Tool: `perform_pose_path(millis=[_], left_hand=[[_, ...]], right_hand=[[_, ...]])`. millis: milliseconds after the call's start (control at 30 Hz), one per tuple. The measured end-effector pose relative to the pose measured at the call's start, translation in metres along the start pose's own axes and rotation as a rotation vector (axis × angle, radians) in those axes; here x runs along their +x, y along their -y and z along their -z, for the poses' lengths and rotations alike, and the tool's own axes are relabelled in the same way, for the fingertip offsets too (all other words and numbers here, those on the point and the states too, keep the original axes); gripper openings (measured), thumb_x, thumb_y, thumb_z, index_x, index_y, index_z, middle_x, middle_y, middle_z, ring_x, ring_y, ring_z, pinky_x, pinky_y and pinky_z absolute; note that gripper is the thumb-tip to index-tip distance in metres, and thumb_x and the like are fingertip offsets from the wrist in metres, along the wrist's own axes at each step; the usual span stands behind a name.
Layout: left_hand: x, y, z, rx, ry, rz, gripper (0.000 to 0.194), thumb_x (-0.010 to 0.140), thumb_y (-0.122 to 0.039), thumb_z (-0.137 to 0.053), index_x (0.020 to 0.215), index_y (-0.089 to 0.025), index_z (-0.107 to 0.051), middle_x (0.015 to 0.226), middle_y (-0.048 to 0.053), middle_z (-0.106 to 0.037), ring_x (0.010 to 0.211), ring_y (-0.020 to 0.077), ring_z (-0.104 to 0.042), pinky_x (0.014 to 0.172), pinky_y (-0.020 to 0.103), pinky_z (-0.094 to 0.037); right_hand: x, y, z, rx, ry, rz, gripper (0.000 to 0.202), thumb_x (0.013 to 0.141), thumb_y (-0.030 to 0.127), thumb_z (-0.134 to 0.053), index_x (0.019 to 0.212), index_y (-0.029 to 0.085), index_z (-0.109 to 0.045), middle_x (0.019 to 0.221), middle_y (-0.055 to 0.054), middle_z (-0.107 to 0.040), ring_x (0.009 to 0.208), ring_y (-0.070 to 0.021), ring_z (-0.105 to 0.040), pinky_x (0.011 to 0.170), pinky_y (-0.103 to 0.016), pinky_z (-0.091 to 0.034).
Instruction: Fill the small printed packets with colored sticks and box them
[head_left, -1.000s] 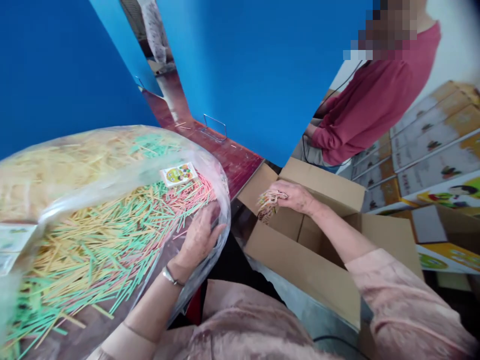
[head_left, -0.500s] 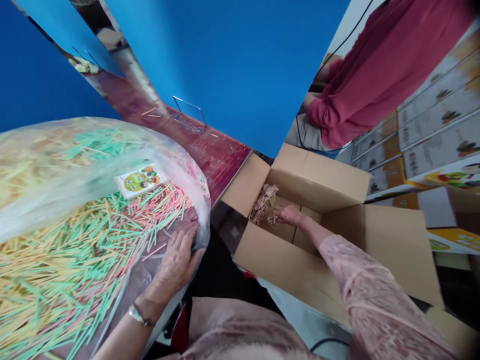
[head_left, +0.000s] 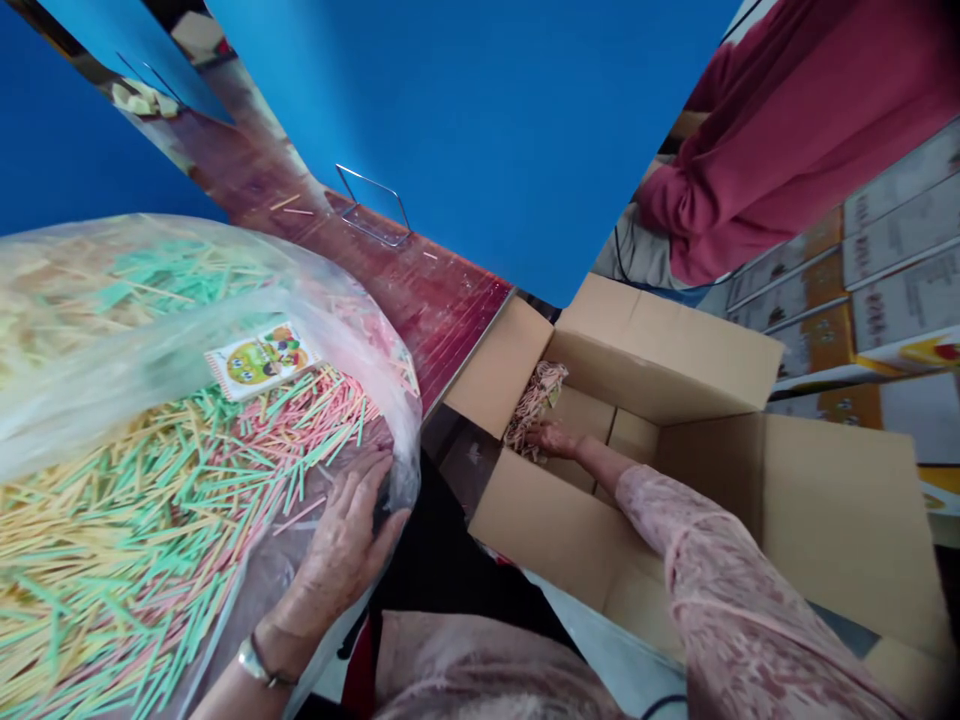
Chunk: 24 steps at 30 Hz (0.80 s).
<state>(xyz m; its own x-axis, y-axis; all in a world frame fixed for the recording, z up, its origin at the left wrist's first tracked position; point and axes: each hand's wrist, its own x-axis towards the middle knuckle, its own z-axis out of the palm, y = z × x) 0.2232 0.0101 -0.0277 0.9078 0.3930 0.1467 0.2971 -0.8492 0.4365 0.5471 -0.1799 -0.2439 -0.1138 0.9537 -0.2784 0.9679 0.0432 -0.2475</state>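
My left hand (head_left: pixel 349 535) lies flat with fingers stretched on the near right rim of a clear plastic bag (head_left: pixel 409 440). The bag is full of thin pastel sticks (head_left: pixel 172 510) in yellow, green and pink. A small card with a cartoon print (head_left: pixel 262 358) rests on the sticks, close to a fold of the plastic. Inside an open cardboard box (head_left: pixel 555 515), my right hand (head_left: pixel 553 440) reaches to the left end. Its fingers curl on a bunch of pinkish sticks (head_left: pixel 534 405) heaped in that corner; the fingertips are partly hidden among them.
Behind the bag and box stand tall blue panels (head_left: pixel 465 130) on a dark red tabletop (head_left: pixel 442 320) with a wire handle (head_left: pixel 373 207). At right, a person in a red top (head_left: pixel 810 140) is near stacked printed cartons (head_left: pixel 900 250).
My right hand has moved left across the box floor, bringing loose pinkish sticks against the corner heap. My left hand stays on the bag's rim. The view has shifted slightly.
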Motion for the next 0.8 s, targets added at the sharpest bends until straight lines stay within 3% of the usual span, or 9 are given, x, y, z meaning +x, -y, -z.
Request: perform_pose_path(millis=[167,333,467,633,800], left_hand=[[-0.001,0.001,-0.001,-0.002,0.0,0.005,0.054,0.081,-0.02,-0.054,0.13,-0.018,-0.034,0.128,0.014,-0.046,0.125,0.0285,-0.04,0.103,0.051,-0.036],[0.0,-0.001,0.0,0.005,0.019,0.004,0.049,0.08,-0.019,-0.055,0.127,-0.018,-0.037,0.127,0.013,-0.046,0.124,0.0272,-0.04,0.104,0.048,-0.036],[0.001,-0.002,0.002,-0.001,0.021,0.011,0.049,0.081,-0.02,-0.054,0.126,-0.019,-0.037,0.126,0.013,-0.047,0.123,0.0277,-0.041,0.102,0.049,-0.037],[0.001,-0.001,0.002,-0.01,0.03,0.025,0.051,0.08,-0.02,-0.054,0.128,-0.021,-0.037,0.127,0.013,-0.047,0.124,0.0287,-0.041,0.102,0.051,-0.037],[0.001,-0.002,0.003,-0.025,0.03,0.035,0.051,0.079,-0.019,-0.054,0.128,-0.02,-0.037,0.128,0.012,-0.046,0.125,0.0278,-0.04,0.103,0.049,-0.037]], right_hand=[[0.012,-0.002,-0.009,-0.011,0.013,0.072,0.023,0.081,0.016,-0.051,0.102,0.018,-0.06,0.104,-0.009,-0.062,0.103,-0.0199,-0.053,0.084,-0.033,-0.046],[0.009,0.003,-0.018,-0.015,-0.035,0.024,0.032,0.083,0.011,-0.044,0.114,0.012,-0.054,0.117,-0.015,-0.056,0.111,-0.0212,-0.049,0.088,-0.037,-0.044],[0.006,0.005,-0.017,-0.014,-0.109,-0.061,0.037,0.086,0.011,-0.038,0.12,0.009,-0.051,0.121,-0.02,-0.053,0.113,-0.0258,-0.047,0.093,-0.047,-0.039],[0.004,0.008,-0.011,-0.021,-0.214,-0.145,0.055,0.079,0.023,-0.054,0.131,0.009,-0.043,0.13,-0.022,-0.048,0.122,-0.0323,-0.039,0.1,-0.052,-0.03],[-0.001,0.01,-0.009,0.02,-0.244,-0.258,0.083,0.067,0.032,-0.067,0.137,0.004,-0.033,0.139,-0.023,-0.038,0.125,-0.0357,-0.033,0.099,-0.048,-0.033]])
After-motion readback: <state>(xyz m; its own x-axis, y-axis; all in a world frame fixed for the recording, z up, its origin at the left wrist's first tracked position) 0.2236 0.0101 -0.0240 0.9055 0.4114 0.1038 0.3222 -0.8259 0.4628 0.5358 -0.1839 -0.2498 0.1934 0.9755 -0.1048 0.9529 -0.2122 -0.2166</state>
